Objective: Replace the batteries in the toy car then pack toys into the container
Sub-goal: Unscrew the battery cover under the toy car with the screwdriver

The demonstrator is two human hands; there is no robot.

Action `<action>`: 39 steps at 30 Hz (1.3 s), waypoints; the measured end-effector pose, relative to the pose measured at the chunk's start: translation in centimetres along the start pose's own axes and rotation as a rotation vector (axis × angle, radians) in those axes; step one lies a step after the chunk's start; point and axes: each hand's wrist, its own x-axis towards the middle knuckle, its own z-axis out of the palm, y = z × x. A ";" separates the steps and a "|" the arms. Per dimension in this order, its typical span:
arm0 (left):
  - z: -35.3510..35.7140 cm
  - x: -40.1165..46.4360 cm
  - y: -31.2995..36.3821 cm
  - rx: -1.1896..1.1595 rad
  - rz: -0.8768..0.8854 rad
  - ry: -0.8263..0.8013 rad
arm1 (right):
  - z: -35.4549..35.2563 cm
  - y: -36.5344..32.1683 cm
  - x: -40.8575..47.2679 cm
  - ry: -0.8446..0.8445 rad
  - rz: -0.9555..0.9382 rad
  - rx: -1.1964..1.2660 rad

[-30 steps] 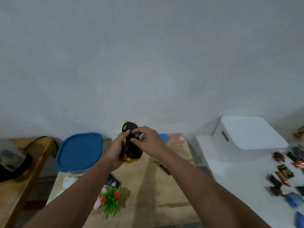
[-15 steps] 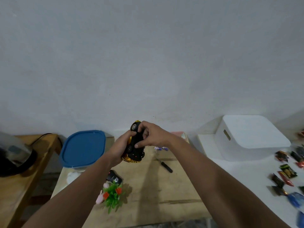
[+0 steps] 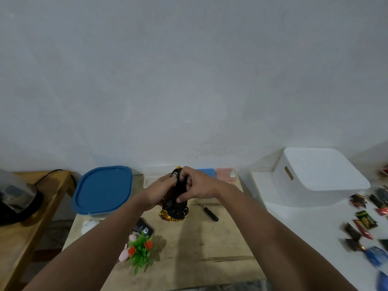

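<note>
1. Holding the toy car [image 3: 176, 199] underside-up over the far middle of the wooden table [image 3: 195, 246]; it is off the surface, nose end down.
2. Left hand [image 3: 156, 193] grips the car from the left side; right hand [image 3: 196, 187] is curled over the black chassis, thumb pressing on it. Both hands together on the car.
3. I can't tell whether the battery cover is on or off, since the fingers hide it. No batteries visible to me.
4. Screwdriver [image 3: 210, 211] lies on the table just right of the car, untouched.
5. My read: battery step is mid-way at best, and I can't confirm a swap.
6. Packing not started: container with blue lid [image 3: 102, 189] sits closed at the far left corner of the table.
7. Toys left out: plastic flower plant [image 3: 141, 249] and a small black item [image 3: 143, 225] near the left edge.
8. Left to do: finish the batteries, close the cover, open the container, load the toys.
</note>
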 end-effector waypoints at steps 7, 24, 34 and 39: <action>0.6 1.3 -0.7 0.058 -0.041 -0.026 | 0.1 1.7 -1.1 0.014 0.032 0.030; 2.9 4.2 -5.1 -0.201 -0.077 0.085 | -0.3 7.1 0.3 0.261 0.109 0.072; 4.3 3.5 -15.1 -0.357 -0.283 0.215 | 6.3 21.2 1.9 0.146 0.534 -0.397; 3.6 2.3 -17.5 -0.500 -0.267 0.274 | 8.3 23.3 2.4 0.126 0.484 -0.591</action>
